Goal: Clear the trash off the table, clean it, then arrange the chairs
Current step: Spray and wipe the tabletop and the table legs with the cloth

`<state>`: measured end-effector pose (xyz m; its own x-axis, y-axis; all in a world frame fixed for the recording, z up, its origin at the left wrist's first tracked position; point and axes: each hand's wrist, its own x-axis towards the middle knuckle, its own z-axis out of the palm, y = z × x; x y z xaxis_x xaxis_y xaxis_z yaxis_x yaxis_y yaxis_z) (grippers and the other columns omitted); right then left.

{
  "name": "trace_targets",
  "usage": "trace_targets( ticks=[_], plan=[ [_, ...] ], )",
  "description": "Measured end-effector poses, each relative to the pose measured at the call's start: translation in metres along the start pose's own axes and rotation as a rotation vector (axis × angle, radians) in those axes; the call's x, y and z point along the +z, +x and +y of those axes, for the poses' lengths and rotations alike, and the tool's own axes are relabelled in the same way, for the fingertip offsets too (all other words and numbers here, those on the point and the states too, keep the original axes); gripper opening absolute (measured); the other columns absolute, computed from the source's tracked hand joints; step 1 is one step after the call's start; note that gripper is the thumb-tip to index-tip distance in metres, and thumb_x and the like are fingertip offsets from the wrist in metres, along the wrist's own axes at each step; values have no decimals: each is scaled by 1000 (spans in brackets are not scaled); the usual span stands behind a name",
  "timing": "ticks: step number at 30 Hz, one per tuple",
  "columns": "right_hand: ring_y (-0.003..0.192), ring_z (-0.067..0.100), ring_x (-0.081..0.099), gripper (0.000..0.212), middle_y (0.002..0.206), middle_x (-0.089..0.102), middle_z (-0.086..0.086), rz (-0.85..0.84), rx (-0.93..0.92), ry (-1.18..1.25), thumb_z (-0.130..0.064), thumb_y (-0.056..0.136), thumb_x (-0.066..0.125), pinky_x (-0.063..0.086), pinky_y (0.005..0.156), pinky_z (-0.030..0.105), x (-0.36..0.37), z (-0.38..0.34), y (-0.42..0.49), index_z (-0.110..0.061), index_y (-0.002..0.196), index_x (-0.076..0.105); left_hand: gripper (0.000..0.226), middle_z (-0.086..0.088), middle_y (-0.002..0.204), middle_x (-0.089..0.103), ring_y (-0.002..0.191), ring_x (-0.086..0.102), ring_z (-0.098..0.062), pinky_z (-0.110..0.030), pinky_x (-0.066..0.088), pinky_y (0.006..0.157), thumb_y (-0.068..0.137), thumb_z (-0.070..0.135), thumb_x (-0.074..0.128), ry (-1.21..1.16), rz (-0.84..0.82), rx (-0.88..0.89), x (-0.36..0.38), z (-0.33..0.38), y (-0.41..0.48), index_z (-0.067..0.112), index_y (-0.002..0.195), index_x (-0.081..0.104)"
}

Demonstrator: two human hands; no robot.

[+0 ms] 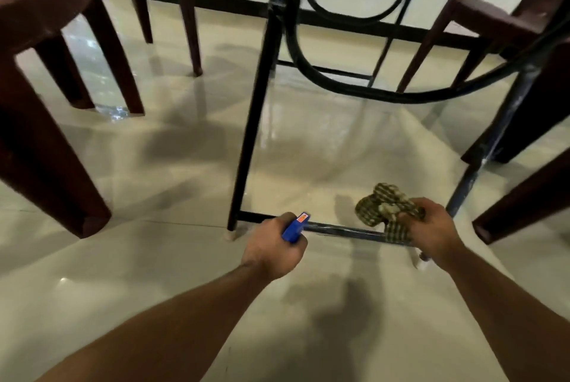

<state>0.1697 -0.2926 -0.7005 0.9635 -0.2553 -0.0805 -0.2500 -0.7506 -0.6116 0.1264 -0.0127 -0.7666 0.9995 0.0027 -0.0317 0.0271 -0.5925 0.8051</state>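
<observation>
Cloth, green-checked, is bunched in your right hand, lower right of centre. Soft and light, I judge; grip it mid-wad. Your left hand wraps a small blue container. Black table frame stands just beyond. Brown chair upper left and second chair upper right crowd your way.

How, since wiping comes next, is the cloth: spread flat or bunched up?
Bunched up: the checked cloth is crumpled into lumps in the right hand, no part spread flat.
</observation>
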Motion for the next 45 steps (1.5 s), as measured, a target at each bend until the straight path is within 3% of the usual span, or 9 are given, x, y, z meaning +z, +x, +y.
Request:
trace_targets(
  ticks=[3,8,12,15,22,27,32,38,45],
  plan=[
    [83,30,61,42,111,60,18,52,18,-254,-41,78,55,54,82,39,-9,61,3,-11,106,63,9,1,64,56,60,54,-24,-37,48,57,78,32,54,-7,-81,41,36,24,6,26,74,49],
    [100,37,58,30,121,52,13,95,-84,-641,-16,92,57,53,80,45,5,82,2,-9,121,50,8,5,72,62,68,59,-22,-37,54,66,75,38,51,-62,-192,64,93,50,10,36,81,55],
    [114,36,57,62,149,31,11,-44,-54,-825,-5,92,46,52,89,44,36,75,25,-13,150,26,4,4,68,58,67,57,-27,-40,54,66,74,38,50,-47,-218,55,116,53,10,34,74,50],
    [121,34,52,54,140,41,11,-117,-213,-945,-7,90,45,45,101,42,65,70,19,-14,143,39,9,3,68,59,67,57,-27,-40,54,66,74,38,51,-44,-207,37,117,49,12,29,76,53],
    [123,39,50,64,141,43,12,-56,17,-643,-6,91,49,41,105,45,55,87,23,-20,150,31,11,1,69,61,64,58,-23,-38,54,63,79,35,55,-23,-174,19,93,32,16,25,84,57],
    [133,26,45,64,156,29,1,-288,-382,-317,-15,93,57,41,109,38,97,63,-2,-30,151,35,8,3,75,64,70,61,-22,-37,55,68,85,29,59,-12,-160,2,74,25,15,27,92,62],
    [123,37,52,56,147,35,14,-44,90,-381,-5,90,52,46,101,41,99,54,4,-20,144,43,13,2,76,66,69,61,-22,-34,54,64,87,29,58,-42,-131,-12,46,17,14,27,98,65],
    [124,25,52,65,143,42,4,-341,-450,-247,-15,91,55,42,108,37,142,14,-10,-27,151,34,14,6,76,63,70,60,-19,-34,53,66,87,30,57,-3,-89,-11,19,-8,14,29,99,64],
    [121,32,54,52,135,53,8,29,-90,-135,-7,86,55,46,98,40,167,-10,-22,-21,135,55,10,3,70,61,64,59,-24,-36,55,63,87,32,58,8,-48,-57,-12,-36,15,27,94,62]
  ],
)
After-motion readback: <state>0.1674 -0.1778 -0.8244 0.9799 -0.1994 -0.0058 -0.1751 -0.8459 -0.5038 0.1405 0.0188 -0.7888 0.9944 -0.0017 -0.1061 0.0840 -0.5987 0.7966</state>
